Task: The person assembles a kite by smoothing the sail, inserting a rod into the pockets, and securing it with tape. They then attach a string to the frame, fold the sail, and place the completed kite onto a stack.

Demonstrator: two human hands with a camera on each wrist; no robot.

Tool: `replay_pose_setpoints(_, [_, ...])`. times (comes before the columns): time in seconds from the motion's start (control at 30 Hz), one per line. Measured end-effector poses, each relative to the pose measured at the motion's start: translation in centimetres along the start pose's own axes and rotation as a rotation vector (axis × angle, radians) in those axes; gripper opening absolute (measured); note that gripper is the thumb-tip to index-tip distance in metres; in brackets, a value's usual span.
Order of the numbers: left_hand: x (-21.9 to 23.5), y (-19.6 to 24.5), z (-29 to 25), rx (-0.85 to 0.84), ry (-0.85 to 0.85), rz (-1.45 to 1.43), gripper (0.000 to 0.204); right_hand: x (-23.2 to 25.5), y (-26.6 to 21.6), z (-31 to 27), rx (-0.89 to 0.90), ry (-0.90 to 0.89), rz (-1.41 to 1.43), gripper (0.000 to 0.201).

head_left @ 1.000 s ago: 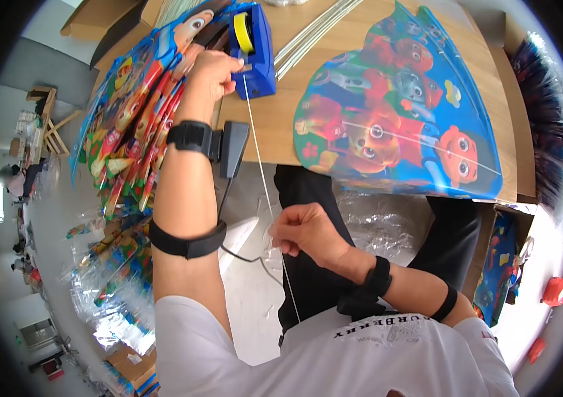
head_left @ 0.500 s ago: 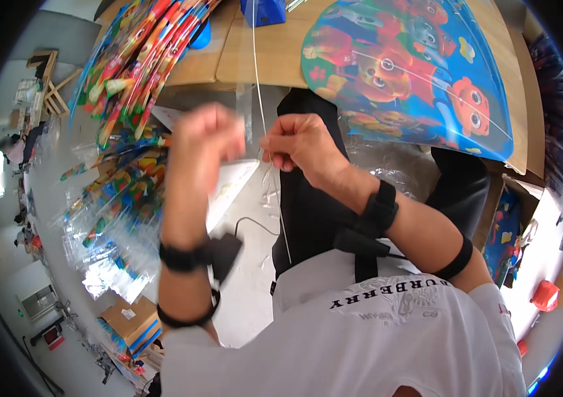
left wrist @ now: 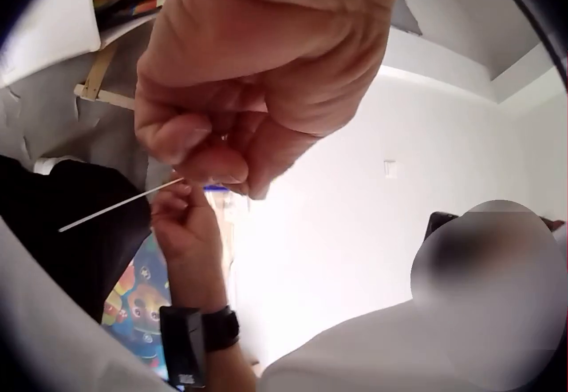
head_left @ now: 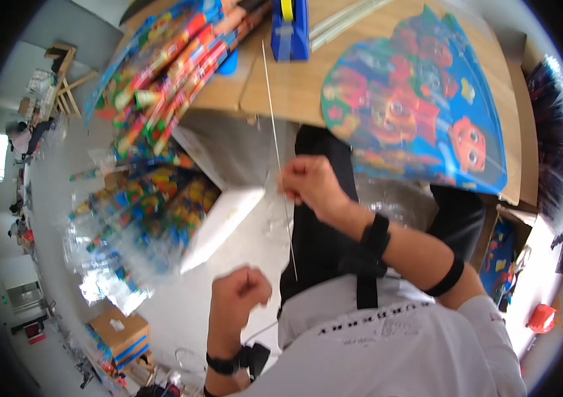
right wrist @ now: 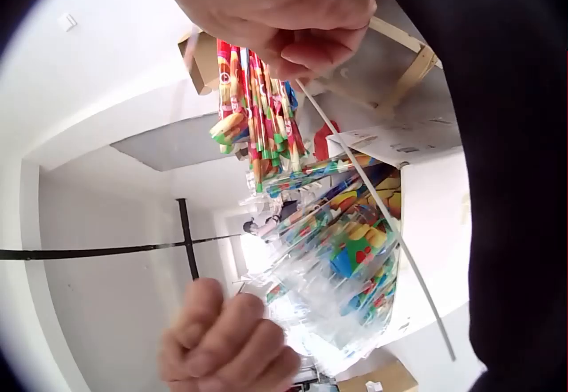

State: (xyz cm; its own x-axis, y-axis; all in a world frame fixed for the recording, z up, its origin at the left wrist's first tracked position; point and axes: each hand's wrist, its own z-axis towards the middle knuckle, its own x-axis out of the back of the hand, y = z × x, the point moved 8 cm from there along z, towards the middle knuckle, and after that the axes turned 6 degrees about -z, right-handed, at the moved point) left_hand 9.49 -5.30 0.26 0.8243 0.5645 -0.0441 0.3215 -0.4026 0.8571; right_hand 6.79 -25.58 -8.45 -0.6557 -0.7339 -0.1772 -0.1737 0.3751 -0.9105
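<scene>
My right hand (head_left: 318, 188) pinches a thin white rod (head_left: 272, 99), which points from the table edge down toward my lap. Lower and to the left, my left hand (head_left: 238, 298) has its fingers curled in, thumb against fingertips, pinching the end of a clear tape strip. That strip (head_left: 283, 92) runs down beside the rod from the blue tape dispenser (head_left: 292, 40) on the table; its lower stretch barely shows. In the left wrist view, the left hand (left wrist: 257, 72) is close up, with the rod (left wrist: 115, 207) beyond it. The right wrist view shows the rod's free end.
A printed cartoon sheet (head_left: 420, 112) lies on the wooden table (head_left: 255, 86), right of the dispenser. White rods (head_left: 341, 26) lie behind. Rolled colourful prints (head_left: 175, 73) overhang the table's left side. Plastic-wrapped prints (head_left: 142, 212) and a cardboard box (head_left: 119, 334) are at the left.
My left hand has moved from the dispenser down toward my body, drawing out the clear tape. My right hand stays around the rod. The head view has shifted meanwhile.
</scene>
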Motion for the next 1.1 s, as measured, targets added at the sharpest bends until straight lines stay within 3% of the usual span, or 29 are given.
replay_pose_setpoints(0.1, [0.5,2.3,-0.3,-0.048,-0.092,-0.114,0.009,-0.4,-0.7,1.9,-0.074,-0.007,0.098,0.015])
replay_pose_setpoints(0.23, [1.3,2.6,0.5,-0.019,-0.138,-0.152,0.009,1.4,-2.6,8.3,0.024,0.08,-0.027,0.018])
replay_pose_setpoints(0.37, [2.0,2.0,1.1,0.004,-0.108,-0.211,0.011,4.2,-5.6,13.5,0.096,0.217,-0.171,0.013])
replay_pose_setpoints(0.43, [2.3,1.9,1.5,-0.011,-0.161,-0.207,0.008,6.1,-7.9,14.6,0.178,0.38,-0.343,0.009])
replay_pose_setpoints(0.5, [1.6,1.8,1.8,0.0,-0.305,-0.133,0.019,7.4,-8.6,14.9,0.15,0.423,-0.225,0.011])
replay_pose_setpoints(0.57, [1.6,1.6,2.2,-0.02,-0.329,-0.133,0.02,8.9,-9.1,14.9,0.203,0.43,0.131,0.016])
replay_pose_setpoints(0.63, [1.5,1.0,2.3,0.032,-0.341,-0.12,0.02,9.5,-9.9,15.5,0.276,0.363,0.177,0.016])
replay_pose_setpoints(0.7, [1.1,1.3,2.7,-0.032,-0.383,-0.083,0.02,9.4,-9.7,16.0,0.238,0.302,0.374,0.02])
replay_pose_setpoints(0.83, [0.8,0.7,3.2,-0.006,-0.347,-0.127,0.014,9.4,-10.9,16.3,0.248,0.34,0.493,0.02])
replay_pose_setpoints(0.93, [0.7,0.3,3.7,0.007,-0.331,-0.113,0.011,9.0,-12.2,16.3,0.172,0.293,0.504,0.014])
replay_pose_setpoints(1.0, [0.4,0.0,3.9,-0.003,-0.347,-0.104,0.01,9.1,-12.1,15.6,-0.012,0.438,0.545,0.012])
replay_pose_setpoints(1.1, [0.4,-0.7,4.1,0.024,-0.333,-0.13,0.01,8.7,-12.4,16.4,-0.03,0.431,0.467,0.014])
